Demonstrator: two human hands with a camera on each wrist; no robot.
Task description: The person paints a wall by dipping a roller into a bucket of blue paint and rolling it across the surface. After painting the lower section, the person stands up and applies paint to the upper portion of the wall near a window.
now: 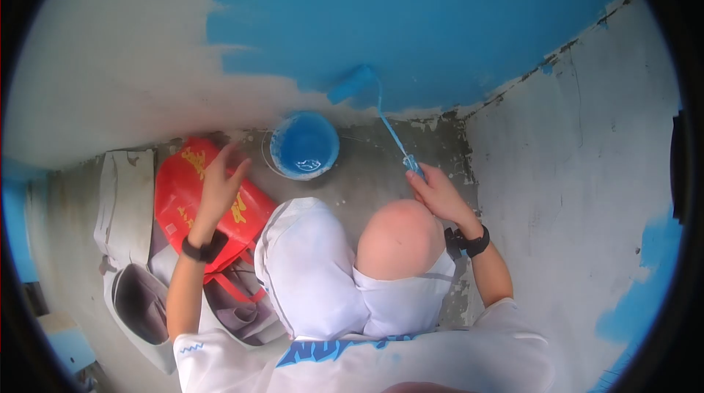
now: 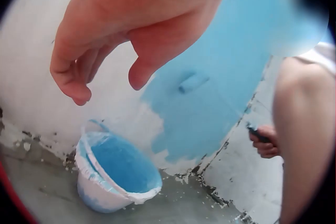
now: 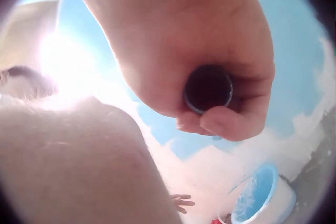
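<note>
Roller (image 1: 353,83) sits on the blue wall, centre of the head view, its handle gripped by the right hand (image 1: 438,193); left hand (image 1: 220,186) hovers loose, empty. Left wrist: relaxed fingers (image 2: 73,79) above the paint bucket (image 2: 116,169). Right wrist: fist wraps the handle end (image 3: 208,88)

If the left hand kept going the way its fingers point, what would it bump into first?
Probably the paint bucket. In the left wrist view the left hand hangs with loosely curled fingers pointing down, and the bucket sits just below them. Depth is unclear, so it might reach the unpainted wall first.
</note>
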